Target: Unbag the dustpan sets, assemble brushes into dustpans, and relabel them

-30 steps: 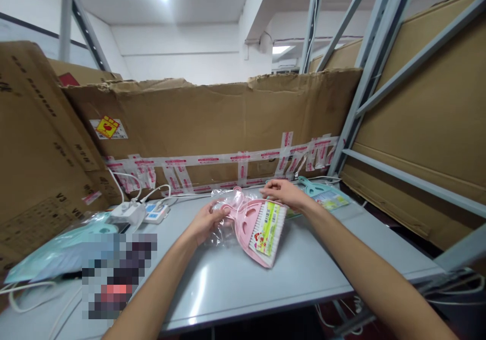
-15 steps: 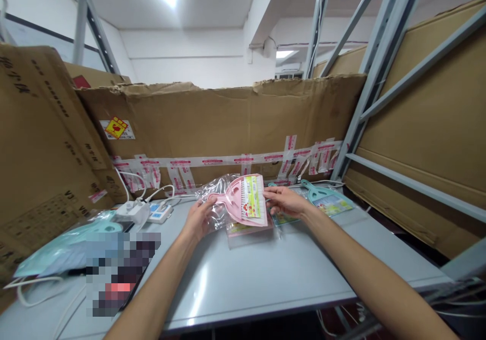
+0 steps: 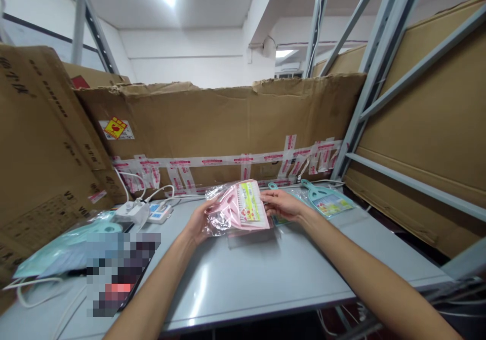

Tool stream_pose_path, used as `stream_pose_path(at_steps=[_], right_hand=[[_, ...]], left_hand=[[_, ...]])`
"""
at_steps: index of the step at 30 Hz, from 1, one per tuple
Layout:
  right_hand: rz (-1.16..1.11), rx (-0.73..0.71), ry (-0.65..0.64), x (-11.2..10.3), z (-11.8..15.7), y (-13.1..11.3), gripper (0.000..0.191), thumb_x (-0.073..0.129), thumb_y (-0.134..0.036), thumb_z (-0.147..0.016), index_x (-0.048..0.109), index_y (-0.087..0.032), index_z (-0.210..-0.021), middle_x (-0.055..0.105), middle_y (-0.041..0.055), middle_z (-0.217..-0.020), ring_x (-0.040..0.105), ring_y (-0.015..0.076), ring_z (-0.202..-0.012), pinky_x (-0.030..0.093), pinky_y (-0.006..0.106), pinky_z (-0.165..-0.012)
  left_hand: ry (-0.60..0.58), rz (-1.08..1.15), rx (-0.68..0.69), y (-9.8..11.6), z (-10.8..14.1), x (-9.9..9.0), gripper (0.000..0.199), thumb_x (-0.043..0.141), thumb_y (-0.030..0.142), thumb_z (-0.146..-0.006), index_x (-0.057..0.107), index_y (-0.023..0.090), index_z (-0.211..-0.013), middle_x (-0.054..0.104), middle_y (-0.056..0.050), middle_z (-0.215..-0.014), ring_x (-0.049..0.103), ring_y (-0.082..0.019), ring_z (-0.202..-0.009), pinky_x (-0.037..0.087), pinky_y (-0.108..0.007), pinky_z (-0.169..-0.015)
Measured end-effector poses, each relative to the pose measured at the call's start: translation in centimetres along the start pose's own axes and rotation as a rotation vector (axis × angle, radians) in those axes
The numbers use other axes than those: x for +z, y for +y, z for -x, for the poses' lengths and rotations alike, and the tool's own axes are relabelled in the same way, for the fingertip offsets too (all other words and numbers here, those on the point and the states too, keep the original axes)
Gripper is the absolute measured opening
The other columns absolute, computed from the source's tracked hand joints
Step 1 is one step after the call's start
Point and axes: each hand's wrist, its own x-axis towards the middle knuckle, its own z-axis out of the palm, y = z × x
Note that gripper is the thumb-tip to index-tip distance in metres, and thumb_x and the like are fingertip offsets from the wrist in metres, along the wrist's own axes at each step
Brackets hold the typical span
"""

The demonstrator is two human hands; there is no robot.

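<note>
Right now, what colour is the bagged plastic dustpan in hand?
Pale pink dustpan, best in the head view.

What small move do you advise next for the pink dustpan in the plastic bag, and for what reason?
I would probably lower the bagged pink dustpan flat onto the grey table. Your left hand grips the bag, but your right hand seems only to touch its edge, so the hold looks light. It is also just above a clear packet.

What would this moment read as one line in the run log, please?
left hand: grips pink dustpan and brush in clear bag | right hand: touches its right edge | nearby: packaged teal dustpan | surface: grey table
</note>
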Motion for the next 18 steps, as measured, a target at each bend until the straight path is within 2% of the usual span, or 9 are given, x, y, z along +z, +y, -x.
stream_pose_path(at_steps=[5,8,12,14,16,18], right_hand=[[-0.021,-0.025,0.016,0.6,0.1,0.1,0.027,0.097,-0.029,-0.089,0.081,-0.013,-0.104,0.083,0.007,-0.087,0.077,0.0132,-0.068,0.068,0.02,-0.063],[-0.043,-0.073,0.04,1.0,0.0,0.1,0.024,0.094,-0.031,-0.092,0.081,-0.014,-0.102,0.081,0.0063,-0.087,0.074,0.0124,-0.069,0.063,0.018,-0.058],[-0.037,-0.159,0.104,1.4,-0.2,0.1,0.021,0.087,-0.036,-0.099,0.083,-0.016,-0.097,0.082,0.0071,-0.095,0.069,0.0117,-0.071,0.051,0.015,-0.047],[-0.036,-0.15,0.123,1.6,-0.3,0.2,0.023,0.08,-0.038,-0.104,0.083,-0.016,-0.098,0.083,0.0094,-0.103,0.073,0.0136,-0.078,0.057,0.016,-0.056],[-0.054,-0.098,0.11,1.8,-0.2,0.4,0.028,0.071,-0.04,-0.111,0.083,-0.016,-0.102,0.084,0.0118,-0.109,0.077,0.0171,-0.089,0.066,0.023,-0.073],[-0.077,-0.043,0.079,2.1,-0.1,0.4,0.036,0.061,-0.042,-0.116,0.083,-0.015,-0.106,0.085,0.0137,-0.113,0.08,0.0198,-0.097,0.069,0.028,-0.086]], left_hand=[[-0.068,0.166,0.011,0.0,0.1,-0.1,0.008,0.078,0.02,-0.09,0.076,0.014,-0.092,0.082,-0.012,-0.082,0.082,-0.031,-0.077,0.071,-0.045,-0.081],[-0.105,0.187,0.006,0.0,-0.1,-0.1,0.009,0.071,0.019,-0.09,0.077,0.013,-0.094,0.082,-0.013,-0.081,0.083,-0.033,-0.081,0.071,-0.05,-0.088],[-0.121,0.203,0.027,0.0,-0.4,-0.2,0.013,0.066,0.018,-0.09,0.077,0.012,-0.096,0.083,-0.014,-0.082,0.083,-0.034,-0.084,0.07,-0.052,-0.092],[-0.121,0.214,0.045,-0.1,-0.5,-0.2,0.015,0.065,0.018,-0.091,0.077,0.013,-0.098,0.083,-0.014,-0.084,0.083,-0.034,-0.085,0.07,-0.054,-0.094],[-0.121,0.223,0.058,-0.1,-0.4,-0.1,0.018,0.065,0.018,-0.092,0.077,0.011,-0.103,0.084,-0.015,-0.087,0.084,-0.034,-0.087,0.069,-0.055,-0.096],[-0.125,0.227,0.066,0.0,-0.3,-0.1,0.026,0.064,0.019,-0.092,0.078,0.009,-0.112,0.085,-0.016,-0.091,0.084,-0.035,-0.089,0.07,-0.056,-0.096]])
